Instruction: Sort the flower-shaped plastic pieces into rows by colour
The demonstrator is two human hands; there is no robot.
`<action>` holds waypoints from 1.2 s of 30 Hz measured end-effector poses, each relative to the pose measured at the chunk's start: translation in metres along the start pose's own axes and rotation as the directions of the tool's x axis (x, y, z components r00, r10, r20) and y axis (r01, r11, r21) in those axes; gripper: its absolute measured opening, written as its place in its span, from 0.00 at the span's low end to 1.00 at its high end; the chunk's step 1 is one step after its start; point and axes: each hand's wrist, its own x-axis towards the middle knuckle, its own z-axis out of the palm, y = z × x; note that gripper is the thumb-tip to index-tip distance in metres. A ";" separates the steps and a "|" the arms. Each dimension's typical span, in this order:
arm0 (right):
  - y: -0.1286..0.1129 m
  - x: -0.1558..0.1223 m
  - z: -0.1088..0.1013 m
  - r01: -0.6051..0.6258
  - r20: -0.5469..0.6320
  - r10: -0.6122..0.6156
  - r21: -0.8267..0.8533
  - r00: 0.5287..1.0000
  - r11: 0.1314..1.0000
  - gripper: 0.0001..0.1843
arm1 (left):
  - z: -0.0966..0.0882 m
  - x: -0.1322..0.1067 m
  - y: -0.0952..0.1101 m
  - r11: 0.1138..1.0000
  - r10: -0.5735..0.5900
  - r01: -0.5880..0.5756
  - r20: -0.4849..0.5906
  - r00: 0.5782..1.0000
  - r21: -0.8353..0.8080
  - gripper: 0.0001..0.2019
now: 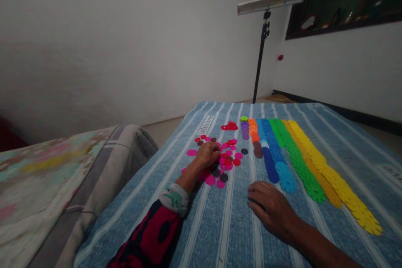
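Note:
My left hand point(207, 154) is over a loose pile of notched discs, its fingers curled closed and pointing down. What they hold, if anything, is hidden. Around it lie pink discs point(210, 180), red discs point(237, 162) and a few black discs point(224, 177). My right hand point(271, 206) lies palm down on the striped blue cloth point(232, 217), holding nothing, fingers loosely stretched. Right of the pile, overlapping discs form rows by colour: yellow point(333, 167), amber point(314, 163), green point(298, 163), blue point(273, 142), orange point(253, 130) and purple point(245, 130).
A small red heap point(230, 126) and a lime disc point(244, 119) lie at the far side. Brown discs point(258, 150) sit below the orange row. At left stands a draped grey-edged surface point(125, 142). Behind the table rises a black stand point(259, 63) with a bar.

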 end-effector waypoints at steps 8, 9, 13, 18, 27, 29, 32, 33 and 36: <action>0.000 -0.002 0.000 0.011 -0.014 -0.011 -0.006 1.000 1.000 0.06 | 0.010 -0.012 0.031 0.951 0.102 -0.130 0.112 0.988 0.280 0.12; 0.000 -0.001 0.000 0.011 -0.014 -0.011 -0.008 1.000 1.000 0.06 | 0.011 -0.012 0.034 0.938 0.115 -0.150 0.126 0.985 0.312 0.13; 0.000 -0.001 0.001 0.008 -0.009 -0.008 -0.012 1.000 1.000 0.06 | 0.016 -0.012 0.036 0.894 0.149 -0.202 0.160 0.976 0.400 0.15; 0.000 0.001 -0.001 0.010 -0.004 -0.010 -0.012 1.000 1.000 0.06 | 0.016 -0.010 0.038 0.876 0.138 -0.207 0.183 0.973 0.436 0.17; -0.002 0.002 -0.003 0.009 -0.007 -0.010 -0.031 1.000 0.999 0.06 | 0.015 -0.013 0.044 0.884 0.071 -0.137 0.160 0.985 0.447 0.18; -0.002 0.002 -0.003 0.006 -0.003 -0.006 -0.031 1.000 0.999 0.06 | 0.015 -0.013 0.044 0.890 0.077 -0.137 0.153 0.985 0.434 0.18; -0.003 0.003 -0.004 0.002 0.003 -0.002 -0.028 1.000 1.000 0.06 | 0.014 -0.012 0.044 0.902 0.065 -0.125 0.156 0.986 0.412 0.16; -0.003 0.003 -0.004 0.001 0.004 -0.001 -0.027 1.000 1.000 0.06 | 0.014 -0.012 0.044 0.908 0.059 -0.118 0.155 0.986 0.401 0.15; -0.004 0.003 -0.005 0.002 -0.003 -0.002 -0.024 1.000 1.000 0.07 | 0.014 -0.010 0.043 0.921 0.057 -0.109 0.146 0.988 0.375 0.14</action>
